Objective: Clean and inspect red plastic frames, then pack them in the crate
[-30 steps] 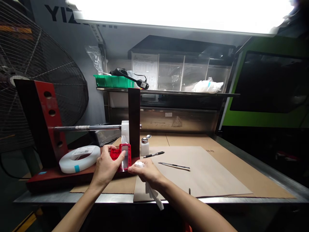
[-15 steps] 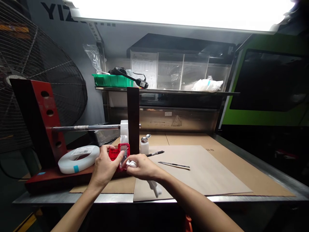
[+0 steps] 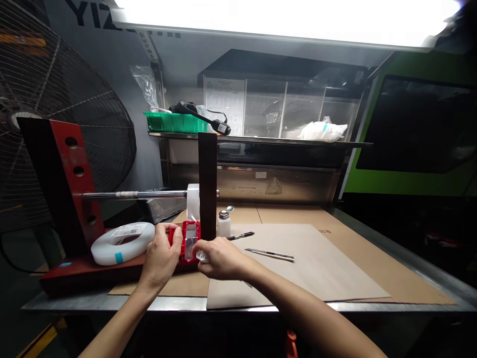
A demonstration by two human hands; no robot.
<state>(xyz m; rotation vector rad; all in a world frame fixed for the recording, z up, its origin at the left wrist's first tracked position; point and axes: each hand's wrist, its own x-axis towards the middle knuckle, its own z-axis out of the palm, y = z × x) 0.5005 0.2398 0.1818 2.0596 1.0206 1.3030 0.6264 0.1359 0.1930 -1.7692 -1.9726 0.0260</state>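
My left hand point(image 3: 162, 253) is closed on the left side of a red plastic frame point(image 3: 184, 257), thumb on top and fingers behind. A clear, shiny panel or film point(image 3: 190, 238) lies within the frame. Just above, a whitish film strip point(image 3: 193, 211) hangs from a narrow roll point(image 3: 193, 191) on a steel rod; whether it touches the frame is unclear. At the frame's lower right corner, my right hand point(image 3: 223, 258) pinches a crumpled white cloth-like piece point(image 3: 202, 256), mostly hidden by the fingers.
Left of my hands, a big translucent tape roll point(image 3: 100, 252) lies on the red stand base point(image 3: 55, 281); its black upright point(image 3: 207, 184) rises close behind. A white bottle point(image 3: 224, 226), a black pen point(image 3: 242, 235) and a craft knife point(image 3: 270, 255) are on the cardboard-covered bench point(image 3: 316, 268).
My left thumb has drawn back left from the clear panel to the frame's edge. The white cloth-like piece's hanging tail is now almost hidden under my right wrist. The view has shifted slightly.
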